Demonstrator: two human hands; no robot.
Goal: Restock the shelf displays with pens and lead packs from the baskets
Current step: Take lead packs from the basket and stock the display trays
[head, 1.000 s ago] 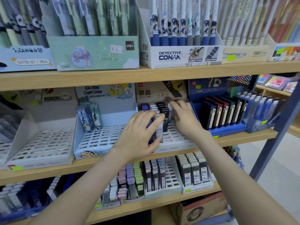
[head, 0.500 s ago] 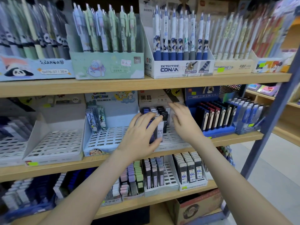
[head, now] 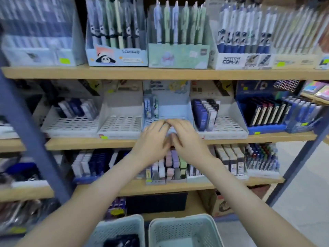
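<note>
The whole view is smeared by motion, so fine detail is lost. Both hands meet in front of the middle shelf [head: 89, 143], the left hand [head: 153, 138] and the right hand [head: 187, 138] side by side with bent fingers, their tips touching over the front edge of the light-blue tray [head: 176, 106]. The hands hide that edge. I cannot tell whether either hand pinches anything or how wide its grip is.

At the tray's back left stand a few lead packs [head: 150, 107], their print unreadable. Just to the right, a white slotted tray [head: 229, 125] holds a row of dark and pale packs [head: 204, 113] standing upright, well filled at the back only.

On the top shelf, pens stand in the Detective Conan box [head: 231, 60] and the panda box [head: 115, 56]; their upper ends are cut off by the frame.

Below the forearms sit two pale perforated baskets, the left basket [head: 121, 227] with something dark inside that cannot be made out, and the right basket [head: 185, 227], both cropped at the bottom edge. A blue upright post [head: 26, 131] covers part of the left-hand trays.
</note>
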